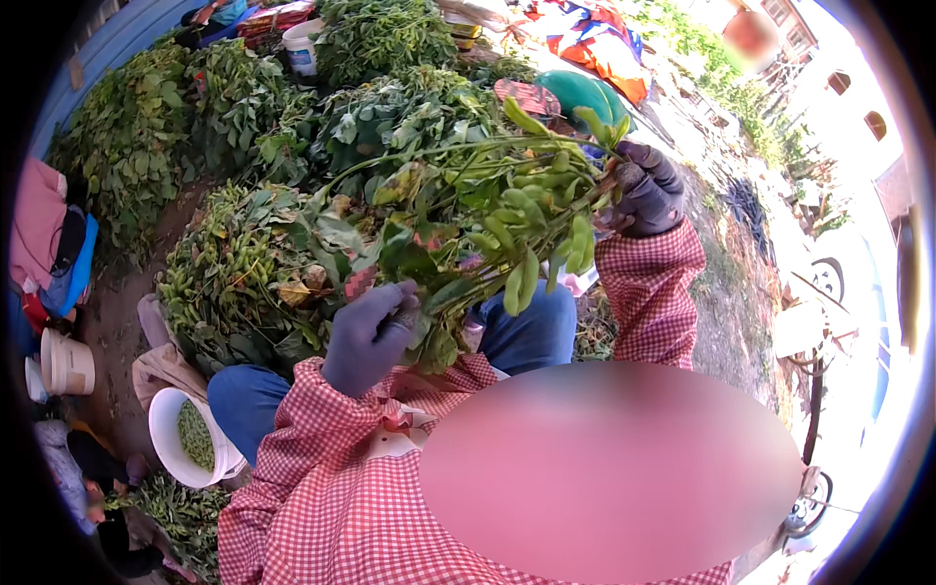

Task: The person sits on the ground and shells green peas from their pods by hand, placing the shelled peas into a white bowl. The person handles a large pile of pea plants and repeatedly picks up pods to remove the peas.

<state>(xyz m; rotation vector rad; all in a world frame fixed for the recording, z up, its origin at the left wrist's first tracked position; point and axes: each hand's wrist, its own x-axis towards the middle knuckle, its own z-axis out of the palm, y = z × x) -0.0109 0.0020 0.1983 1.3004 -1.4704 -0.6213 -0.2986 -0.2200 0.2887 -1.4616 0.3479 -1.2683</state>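
Note:
My right hand (647,190), in a dark glove, is closed around the stems of an uprooted bean plant (526,208) at its upper right end. Green pods hang in clusters along the stems between my hands, and the leafy part reaches down to the left. My left hand (373,333), in a grey glove, is at the leaves near the lower end with its fingers curled; whether it grips any leaf or stem cannot be told. Under and behind the plant lies a heap of bean plants with pods (234,270). Both my sleeves are red checked cloth.
A white bucket (164,439) of green beans or pods stands by my knee. Leafy heaps (131,139) lie ahead. Another white bucket (301,50) stands among them, and a pale tub (69,362) is at the left. Other people sit at the left edge. A bicycle wheel (810,504) shows at the right.

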